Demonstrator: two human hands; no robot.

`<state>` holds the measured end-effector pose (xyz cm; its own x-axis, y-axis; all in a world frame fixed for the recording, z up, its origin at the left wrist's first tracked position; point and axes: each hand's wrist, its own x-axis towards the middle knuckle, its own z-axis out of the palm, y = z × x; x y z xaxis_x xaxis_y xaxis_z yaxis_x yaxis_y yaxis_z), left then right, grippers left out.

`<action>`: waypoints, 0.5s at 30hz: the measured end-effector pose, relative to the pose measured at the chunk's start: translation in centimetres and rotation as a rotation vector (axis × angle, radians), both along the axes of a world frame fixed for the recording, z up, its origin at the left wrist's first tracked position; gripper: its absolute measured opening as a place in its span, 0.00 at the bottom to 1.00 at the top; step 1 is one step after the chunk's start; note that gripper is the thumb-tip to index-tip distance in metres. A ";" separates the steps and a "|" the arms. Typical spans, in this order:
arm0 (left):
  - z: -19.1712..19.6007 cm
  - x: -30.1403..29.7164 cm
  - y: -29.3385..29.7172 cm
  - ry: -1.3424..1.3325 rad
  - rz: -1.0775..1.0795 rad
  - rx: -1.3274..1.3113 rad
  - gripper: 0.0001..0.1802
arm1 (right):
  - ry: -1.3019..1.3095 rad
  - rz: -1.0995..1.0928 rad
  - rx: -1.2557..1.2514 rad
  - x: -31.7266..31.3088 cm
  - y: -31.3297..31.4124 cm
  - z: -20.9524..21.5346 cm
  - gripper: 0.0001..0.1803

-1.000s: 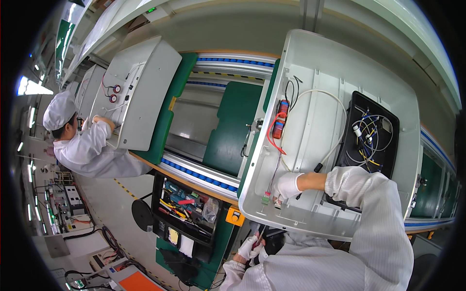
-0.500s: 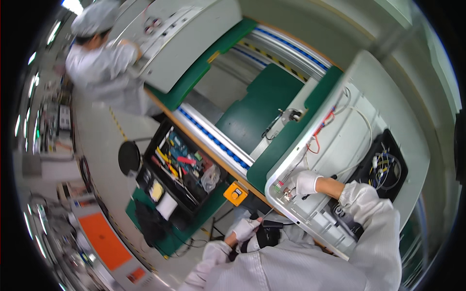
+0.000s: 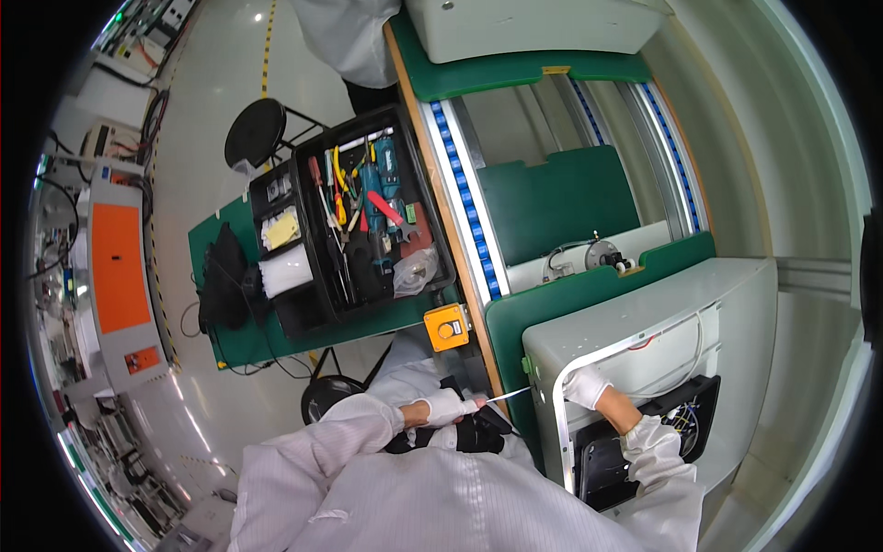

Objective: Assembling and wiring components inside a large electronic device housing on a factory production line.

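Note:
My left hand (image 3: 445, 408), in a white glove with bare fingertips, is closed around a screwdriver (image 3: 508, 396). Only its slim metal shaft shows; the handle is hidden in my grip. The shaft's tip reaches the outer side of a large white housing (image 3: 635, 322), just below a small green connector (image 3: 527, 365) on that wall. My gloved right hand (image 3: 586, 386) is inside the housing, against the inner face of the same wall. The rim hides its fingers, so what they hold cannot be made out. A black tray-like part (image 3: 602, 460) with wires lies inside the housing, below my right forearm.
Left of the bench, a black toolbox (image 3: 303, 317) with pliers and drills stands on a green table (image 3: 216, 267). An orange switch box (image 3: 447, 327) sits on the bench edge. Beyond are a roller conveyor (image 3: 469, 198), a second white housing (image 3: 543, 32) and a co-worker's white coat (image 3: 345, 41).
My view has turned, and the housing's side wall now faces my left hand. The screwdriver shaft has come to that wall. My right hand stays inside, its fingers now behind the rim.

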<state>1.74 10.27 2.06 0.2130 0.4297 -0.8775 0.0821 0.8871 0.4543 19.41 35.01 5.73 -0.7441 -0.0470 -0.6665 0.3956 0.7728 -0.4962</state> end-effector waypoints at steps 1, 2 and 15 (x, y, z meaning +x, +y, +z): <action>-0.1 0.1 0.0 0.036 -0.049 0.009 0.43 | 0.019 -0.040 -0.017 0.5 0.1 0.2 0.13; 0.0 0.4 -0.2 0.031 -0.035 0.011 0.43 | 0.013 -0.026 -0.015 0.8 0.0 0.4 0.13; -0.8 -1.6 1.1 -0.396 -0.033 -0.174 0.36 | -0.075 0.106 0.178 0.4 -0.1 0.8 0.14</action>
<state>0.11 11.32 1.31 0.5591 0.2699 -0.7839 -0.0391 0.9531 0.3002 19.83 34.95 6.55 -0.6896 0.0014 -0.7242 0.3382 0.8849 -0.3203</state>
